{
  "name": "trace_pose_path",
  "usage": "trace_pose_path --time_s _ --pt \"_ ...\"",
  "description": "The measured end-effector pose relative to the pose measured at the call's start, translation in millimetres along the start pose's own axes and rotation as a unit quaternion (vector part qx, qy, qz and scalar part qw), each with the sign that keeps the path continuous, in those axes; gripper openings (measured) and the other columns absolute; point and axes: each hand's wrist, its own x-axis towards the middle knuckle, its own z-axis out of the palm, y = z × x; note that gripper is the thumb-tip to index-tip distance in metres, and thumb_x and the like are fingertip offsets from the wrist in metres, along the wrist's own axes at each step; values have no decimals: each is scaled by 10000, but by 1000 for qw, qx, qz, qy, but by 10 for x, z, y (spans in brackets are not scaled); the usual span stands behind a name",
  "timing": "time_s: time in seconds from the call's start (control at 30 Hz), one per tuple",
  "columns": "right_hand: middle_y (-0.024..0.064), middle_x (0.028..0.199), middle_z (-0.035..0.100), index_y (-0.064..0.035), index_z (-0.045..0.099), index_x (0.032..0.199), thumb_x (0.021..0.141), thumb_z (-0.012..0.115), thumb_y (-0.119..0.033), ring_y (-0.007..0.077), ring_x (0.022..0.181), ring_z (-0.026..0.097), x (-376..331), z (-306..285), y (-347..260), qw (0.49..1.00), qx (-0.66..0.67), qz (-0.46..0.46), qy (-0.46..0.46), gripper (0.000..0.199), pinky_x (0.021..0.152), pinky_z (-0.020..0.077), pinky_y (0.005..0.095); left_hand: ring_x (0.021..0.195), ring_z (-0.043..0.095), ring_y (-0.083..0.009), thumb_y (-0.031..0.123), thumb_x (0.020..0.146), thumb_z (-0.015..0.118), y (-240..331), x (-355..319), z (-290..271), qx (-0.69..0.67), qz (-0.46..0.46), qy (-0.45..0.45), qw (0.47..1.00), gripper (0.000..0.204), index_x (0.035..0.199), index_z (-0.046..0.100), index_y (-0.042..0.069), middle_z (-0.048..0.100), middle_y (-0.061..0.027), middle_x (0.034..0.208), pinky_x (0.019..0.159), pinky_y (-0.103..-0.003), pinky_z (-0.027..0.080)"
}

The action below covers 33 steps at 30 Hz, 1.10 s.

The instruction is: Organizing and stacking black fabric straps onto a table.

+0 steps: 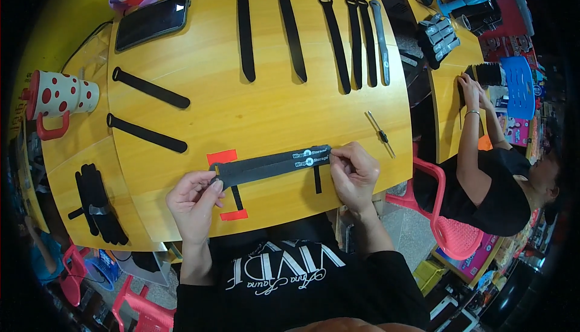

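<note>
Now, the scene by its parts, with the wooden table (254,114) as the landmark:
Left hand (193,202): at the near edge of the table, fingers closed in a pinch on the left end of the black straps (269,166).
Right hand (355,175): also at the near edge, fingers closed in a pinch on the right end of the same straps.
Black straps: two lying together, stretched flat between both hands, just above the near part of the table, with white labels near the right end.
Orange tape marks (222,157): two small pieces on the table, one behind the left end of the straps and one nearer to the person.
Row of straps (314,33): six laid side by side at the far side of the table.
Two more straps (148,108): on the left part of the table, slanted.
Phone (151,22): at the far left corner of the table.
Spotted cup (57,96): left of the table, white with red dots.
Another person (495,181): sitting to the right of the table, at the next table.
</note>
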Motion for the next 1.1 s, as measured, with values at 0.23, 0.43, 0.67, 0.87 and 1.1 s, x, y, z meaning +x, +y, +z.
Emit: trace_pose_path --time_s 0.23,0.43,0.67,0.87,1.1 --pt "20 652 515 40 626 782 758 618 111 46 529 401 -4 26 13 1000 -6 -5 10 76 477 288 203 616 614 -92 -87 832 643 -38 2 -12 2 4 -9 1000 193 1017 635 -32 656 -69 782 510 -191 487" --pt "26 646 512 41 624 773 752 610 115 50 533 418 13 19 -22 1000 -11 11 4 78 478 299 203 649 635 -96 -93 844 630 -5 21 -6 -3 5 -17 1000 179 1014 640 -37 655 -63 780 527 -196 509" --pt "61 644 502 32 624 795 733 620 106 105 503 460 30 33 -19 1000 -24 -19 4 96 467 344 237 660 638 -97 -94 845 629 7 22 -21 -15 10 -17 1000 175 1008 645 -33 664 -67 792 530 -202 511" --pt "72 619 486 27 615 769 715 606 97 160 511 479 12 46 -16 998 -56 -34 3 89 482 360 265 642 628 -77 -59 834 671 -26 -42 13 5 5 -2 1000 187 1015 648 -16 683 -62 812 504 -179 480" --pt "57 637 489 20 611 792 732 592 125 107 520 451 -1 19 -12 999 -38 -19 2 122 486 340 239 675 596 -63 -102 809 688 -64 -19 64 117 140 33 983 123 912 666 -39 630 -21 790 597 -189 468"
